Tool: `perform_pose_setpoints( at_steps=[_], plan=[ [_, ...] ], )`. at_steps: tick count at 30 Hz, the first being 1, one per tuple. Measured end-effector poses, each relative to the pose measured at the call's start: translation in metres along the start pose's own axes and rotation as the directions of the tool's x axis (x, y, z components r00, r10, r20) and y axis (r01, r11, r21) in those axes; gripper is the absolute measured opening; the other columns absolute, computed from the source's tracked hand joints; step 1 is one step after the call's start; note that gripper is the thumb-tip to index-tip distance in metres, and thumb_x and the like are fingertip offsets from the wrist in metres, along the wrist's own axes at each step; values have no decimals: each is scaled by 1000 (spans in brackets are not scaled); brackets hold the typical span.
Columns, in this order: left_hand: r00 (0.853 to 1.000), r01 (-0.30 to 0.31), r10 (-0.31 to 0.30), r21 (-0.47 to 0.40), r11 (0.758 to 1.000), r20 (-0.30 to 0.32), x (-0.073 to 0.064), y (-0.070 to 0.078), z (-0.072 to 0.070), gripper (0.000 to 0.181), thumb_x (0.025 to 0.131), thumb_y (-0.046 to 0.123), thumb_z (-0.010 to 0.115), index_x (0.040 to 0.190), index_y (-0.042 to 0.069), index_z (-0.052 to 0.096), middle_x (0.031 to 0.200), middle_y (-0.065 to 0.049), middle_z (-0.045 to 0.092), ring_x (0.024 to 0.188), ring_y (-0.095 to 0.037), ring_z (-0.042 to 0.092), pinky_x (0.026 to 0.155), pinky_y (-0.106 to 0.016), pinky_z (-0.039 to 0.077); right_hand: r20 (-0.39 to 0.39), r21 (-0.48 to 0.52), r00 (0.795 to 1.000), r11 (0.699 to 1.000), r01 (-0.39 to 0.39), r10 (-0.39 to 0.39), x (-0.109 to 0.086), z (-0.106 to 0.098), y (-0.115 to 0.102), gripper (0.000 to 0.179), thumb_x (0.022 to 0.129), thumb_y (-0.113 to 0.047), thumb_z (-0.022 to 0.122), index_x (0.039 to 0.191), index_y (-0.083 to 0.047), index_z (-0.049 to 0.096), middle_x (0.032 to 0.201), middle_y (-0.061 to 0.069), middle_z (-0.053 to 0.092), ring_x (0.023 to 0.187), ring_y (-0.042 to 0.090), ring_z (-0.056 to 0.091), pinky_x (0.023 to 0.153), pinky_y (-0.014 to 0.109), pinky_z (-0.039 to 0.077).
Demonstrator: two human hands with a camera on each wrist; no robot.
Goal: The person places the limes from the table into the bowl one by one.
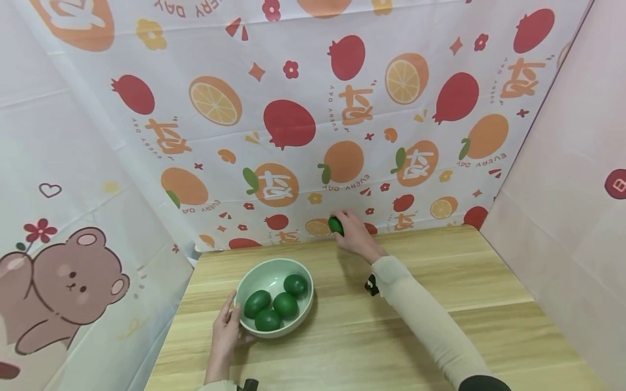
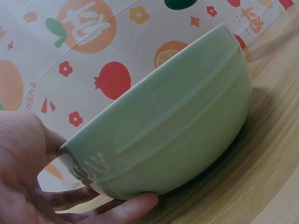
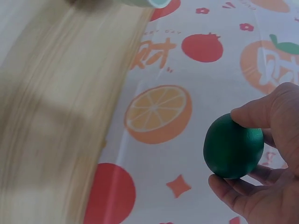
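Observation:
A pale green bowl [image 1: 275, 332] stands on the table, holding several smooth, dark green egg-shaped objects [image 1: 295, 284]. My left hand [image 1: 226, 329] grips the bowl's left side. In the left wrist view the thumb is at the bowl rim [image 2: 140, 84], while the fingers [image 2: 135, 206] reach under its lower wall. Over the table's back edge, my right hand [image 1: 356, 234] holds another dark green egg-shaped object [image 1: 335, 225]. The right wrist view shows this green object [image 3: 233, 147] pinched between thumb and fingers, raised off the table.
A wood-grain table [image 1: 371, 342] extends beneath both arms. Behind it hangs a white cloth [image 1: 313, 70] printed with fruit, close to my right hand. More cloth [image 1: 98, 190] with a bear print stands at the left, and a pale cloth wall [image 1: 577, 206] at the right.

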State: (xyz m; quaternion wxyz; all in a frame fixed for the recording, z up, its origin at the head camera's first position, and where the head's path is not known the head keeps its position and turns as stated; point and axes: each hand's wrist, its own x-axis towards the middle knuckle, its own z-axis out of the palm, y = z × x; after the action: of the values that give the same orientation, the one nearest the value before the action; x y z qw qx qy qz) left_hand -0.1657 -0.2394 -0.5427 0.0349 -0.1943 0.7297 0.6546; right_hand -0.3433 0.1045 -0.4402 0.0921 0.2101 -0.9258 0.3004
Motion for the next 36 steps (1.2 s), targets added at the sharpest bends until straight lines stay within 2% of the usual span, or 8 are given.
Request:
perform_pose_setpoints(
  at_steps=[9,17,24,36],
  plan=[
    [1000,-15,15,22,1000,-10,0,-1,1,59,110,46,33,163,36,10,162,-33,25,144,-60,33,84,-49,69,-40,11,997,997,73,-73,3,-7,-20,48,93,-11,70,139,-13,56,139,16,54,117,31,57,98,49,60],
    [1000,-15,16,23,1000,-10,0,-2,1,59,110,46,33,163,35,11,162,-34,23,143,-60,33,83,-49,69,-25,-3,994,995,102,-102,6,-12,-34,48,94,-12,69,139,-18,54,140,14,53,116,29,58,96,46,61],
    [1000,-15,16,24,1000,-9,-1,-2,1,59,110,45,33,164,35,11,162,-34,24,144,-60,32,84,-50,69,-30,18,991,991,133,-132,7,-14,-47,50,95,-11,68,141,-19,53,143,16,51,118,32,59,98,49,63],
    [1000,-12,12,14,1000,-5,-4,-1,0,58,110,44,34,163,37,10,162,-33,24,144,-59,33,85,-49,69,-20,19,981,981,195,-195,9,-12,-66,46,95,-11,69,138,-17,55,141,16,52,116,31,61,95,45,64]
  ],
)
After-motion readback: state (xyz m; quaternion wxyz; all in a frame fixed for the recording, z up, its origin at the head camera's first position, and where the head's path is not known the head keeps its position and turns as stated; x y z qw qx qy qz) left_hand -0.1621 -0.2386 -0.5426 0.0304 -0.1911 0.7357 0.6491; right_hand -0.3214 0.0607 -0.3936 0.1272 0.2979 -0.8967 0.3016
